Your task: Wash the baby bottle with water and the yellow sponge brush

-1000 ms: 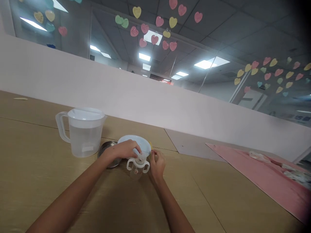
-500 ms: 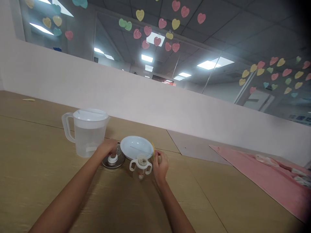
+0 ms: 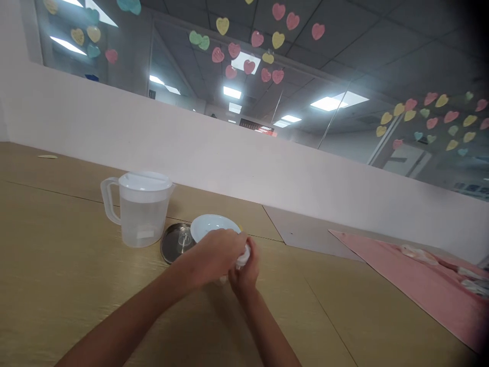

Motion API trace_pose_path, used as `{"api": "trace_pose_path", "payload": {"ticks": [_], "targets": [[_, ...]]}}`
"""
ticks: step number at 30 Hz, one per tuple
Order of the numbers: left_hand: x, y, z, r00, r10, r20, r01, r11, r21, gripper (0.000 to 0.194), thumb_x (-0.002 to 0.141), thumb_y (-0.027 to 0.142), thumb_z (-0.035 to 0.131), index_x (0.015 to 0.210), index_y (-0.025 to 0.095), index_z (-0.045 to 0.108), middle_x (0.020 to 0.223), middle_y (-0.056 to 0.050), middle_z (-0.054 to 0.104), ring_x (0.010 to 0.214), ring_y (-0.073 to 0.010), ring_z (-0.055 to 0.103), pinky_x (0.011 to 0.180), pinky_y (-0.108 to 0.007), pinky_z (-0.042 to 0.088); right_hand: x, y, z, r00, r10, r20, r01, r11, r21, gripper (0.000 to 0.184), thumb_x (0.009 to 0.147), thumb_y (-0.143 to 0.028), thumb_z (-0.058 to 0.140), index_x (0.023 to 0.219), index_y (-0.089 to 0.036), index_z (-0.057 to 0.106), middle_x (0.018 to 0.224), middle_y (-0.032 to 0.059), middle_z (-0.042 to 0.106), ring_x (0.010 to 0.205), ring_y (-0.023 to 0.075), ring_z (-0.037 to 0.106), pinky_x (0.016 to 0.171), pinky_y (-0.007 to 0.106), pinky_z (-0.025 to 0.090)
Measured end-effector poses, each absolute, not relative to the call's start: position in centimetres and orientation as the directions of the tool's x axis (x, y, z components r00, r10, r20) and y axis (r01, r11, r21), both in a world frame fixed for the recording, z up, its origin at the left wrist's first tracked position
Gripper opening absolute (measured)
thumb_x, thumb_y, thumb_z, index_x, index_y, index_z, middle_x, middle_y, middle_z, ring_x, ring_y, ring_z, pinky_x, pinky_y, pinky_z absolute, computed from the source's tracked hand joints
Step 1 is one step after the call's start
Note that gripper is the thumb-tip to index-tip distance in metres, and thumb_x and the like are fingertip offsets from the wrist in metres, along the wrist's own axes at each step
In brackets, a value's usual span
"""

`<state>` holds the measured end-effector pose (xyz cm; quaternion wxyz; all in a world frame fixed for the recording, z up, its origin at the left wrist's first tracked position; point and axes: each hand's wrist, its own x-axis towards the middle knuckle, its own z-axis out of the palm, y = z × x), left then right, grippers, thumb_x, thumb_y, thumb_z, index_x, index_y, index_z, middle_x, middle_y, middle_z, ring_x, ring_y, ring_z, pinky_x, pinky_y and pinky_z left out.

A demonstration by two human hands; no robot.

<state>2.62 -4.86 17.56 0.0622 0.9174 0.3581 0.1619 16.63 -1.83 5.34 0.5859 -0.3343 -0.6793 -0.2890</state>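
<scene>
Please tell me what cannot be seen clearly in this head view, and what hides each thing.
- White plastic piece: mostly hidden by the left hand and right hand, so its full shape cannot be told.
- Pale items on the pink mat: cut off by the right edge and too blurred to name.

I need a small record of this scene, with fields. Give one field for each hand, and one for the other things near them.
Left hand: closed over a clear training cup, hiding most of it
Right hand: around the cup from below, white top showing at the fingers
Nearby: white plate, round metal lid, plastic pitcher with clear liquid
Surface: wooden table
</scene>
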Motion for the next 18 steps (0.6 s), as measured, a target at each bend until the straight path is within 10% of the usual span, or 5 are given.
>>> {"api": "trace_pose_path", "payload": {"ticks": [8,18], "targets": [[1.5,-0.9,16.7,0.81,0.53,0.253,0.082,-0.529,0.845,0.024,0.085,0.041,0.051,0.08,0.017,0.054,0.076,0.0,0.066,0.073,-0.0133,0.061,0.061,-0.021,0.042,17.9,-1.8,5.7,0.063,0.086,0.994,0.74,0.664,-0.105,0.031,0.082,-0.029,0.055,0.11,-0.021,0.045,0.083,0.0052,0.057,0.077,0.0195,0.059,0.065,0.034,0.05],[1.9,2.2,13.9,0.864,0.469,0.182,-0.126,-0.15,0.981,0.037,0.071,0.047,0.068,0.076,0.015,0.051,0.075,-0.003,0.066,0.072,-0.0142,0.063,0.067,-0.025,0.046,17.8,-2.0,6.0,-0.029,-0.055,0.998,0.726,0.685,0.059,0.043,0.082,-0.024,0.058,0.12,-0.025,0.038,0.085,0.0042,0.055,0.074,0.0173,0.059,0.06,0.031,0.052]]}}
